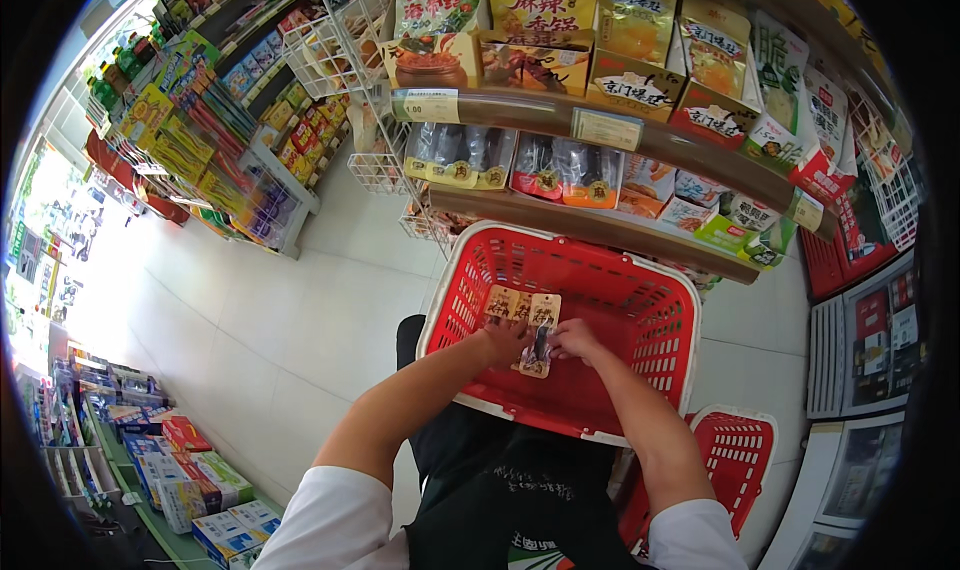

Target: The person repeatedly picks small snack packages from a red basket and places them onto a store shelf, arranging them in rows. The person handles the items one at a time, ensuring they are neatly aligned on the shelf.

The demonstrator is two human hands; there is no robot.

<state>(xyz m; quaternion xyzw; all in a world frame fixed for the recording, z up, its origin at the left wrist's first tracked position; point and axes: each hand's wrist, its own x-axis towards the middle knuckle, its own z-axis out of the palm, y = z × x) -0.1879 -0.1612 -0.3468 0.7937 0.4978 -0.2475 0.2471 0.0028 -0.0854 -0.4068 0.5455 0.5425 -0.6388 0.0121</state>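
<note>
A red plastic shopping basket (600, 270) with a pale rim stands in front of me. Several slim snack packets with tan tops lie side by side within it, towards its left half. My left hand (504, 343) rests over the left snack packet (501, 300) and the partly covered middle snack packet (523, 306). Whether its fingers grip either one is hidden. At the right edge of the row, my right hand (576, 340) pinches the side of the right snack packet (537, 358), which has a clear window over dark contents.
Shelves of bagged and boxed snacks (547, 67) rise just beyond the basket, with a white wire rack (375, 172) at their left end. A second red basket (739, 450) is at my right, near white cabinets (862, 465). Boxed goods (187, 480) fill a low shelf at left.
</note>
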